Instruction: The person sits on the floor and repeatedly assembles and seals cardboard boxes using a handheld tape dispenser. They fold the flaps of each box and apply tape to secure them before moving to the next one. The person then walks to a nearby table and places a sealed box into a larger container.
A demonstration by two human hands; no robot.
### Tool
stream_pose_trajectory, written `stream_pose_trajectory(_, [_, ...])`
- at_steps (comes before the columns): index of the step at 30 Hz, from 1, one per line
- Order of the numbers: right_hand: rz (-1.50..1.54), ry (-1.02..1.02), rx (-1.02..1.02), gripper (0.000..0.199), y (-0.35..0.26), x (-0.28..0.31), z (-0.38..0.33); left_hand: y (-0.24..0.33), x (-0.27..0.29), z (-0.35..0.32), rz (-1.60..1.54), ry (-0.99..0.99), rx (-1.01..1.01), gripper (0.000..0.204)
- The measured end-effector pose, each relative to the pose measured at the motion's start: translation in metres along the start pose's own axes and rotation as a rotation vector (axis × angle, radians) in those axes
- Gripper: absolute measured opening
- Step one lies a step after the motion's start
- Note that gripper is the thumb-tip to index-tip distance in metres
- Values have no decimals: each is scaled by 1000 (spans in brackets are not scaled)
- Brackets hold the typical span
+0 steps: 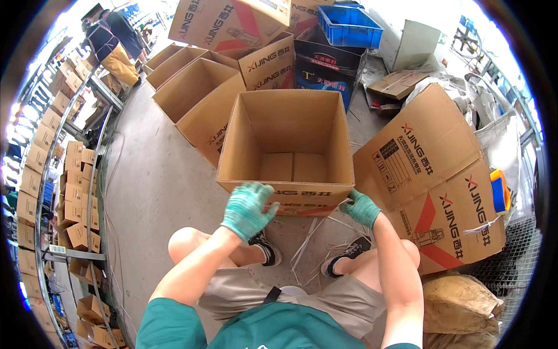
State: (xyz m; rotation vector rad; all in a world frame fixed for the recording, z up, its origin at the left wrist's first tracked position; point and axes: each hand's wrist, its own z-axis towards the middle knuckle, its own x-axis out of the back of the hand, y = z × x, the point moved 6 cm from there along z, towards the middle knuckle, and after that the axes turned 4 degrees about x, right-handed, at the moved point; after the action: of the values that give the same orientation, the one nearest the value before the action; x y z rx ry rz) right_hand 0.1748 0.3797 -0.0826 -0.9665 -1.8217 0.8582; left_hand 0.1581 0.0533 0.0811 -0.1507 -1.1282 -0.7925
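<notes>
An upright cardboard box (285,195) stands on the floor between my feet, its top open and its inside bare down to the bottom flaps. My left hand (249,206), in a green knitted glove, is at the left part of the box's front wall. It is a little blurred, with the thumb held away from the fingers. At the front right corner, my gloved right hand (361,209) has its fingers bent against the box. A thin pale strip shows beside those fingertips; whether they hold it is unclear.
Loose white strapping (305,244) lies by my shoes. Open cartons (197,87) stand behind the box, with a blue crate (350,26) on a dark carton. Flattened cardboard (418,168) leans at right near a tape roll (500,192). Small boxes line a conveyor at left; people (113,49) stand beyond.
</notes>
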Motion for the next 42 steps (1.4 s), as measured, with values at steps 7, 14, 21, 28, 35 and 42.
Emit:
stream_pose_trajectory(7, [-80, -178, 167, 84, -61, -94, 35, 40, -105, -34, -158, -717, -498, 16])
stream_pose_trajectory(14, [-153, -148, 261, 75, -100, -116, 74, -61, -187, -3, -58, -953, 133, 26])
stream_pose_trajectory(21, [-274, -54, 295, 73, -110, -84, 36, -235, -229, -11, 725, -996, -293, 61])
stream_pose_trajectory(28, [-375, 1123, 446, 35, -99, 126, -106, -240, -191, 65, 577, -1142, 394, 59])
stream_pose_trajectory(35, [-1152, 1462, -197, 41, -31, 346, -339, -86, -235, 118, -67, -1027, 133, 54])
stream_pose_trajectory(42, [-739, 1035, -677, 55, 66, 449, -364, 276, -239, 275, -374, -476, -616, 67])
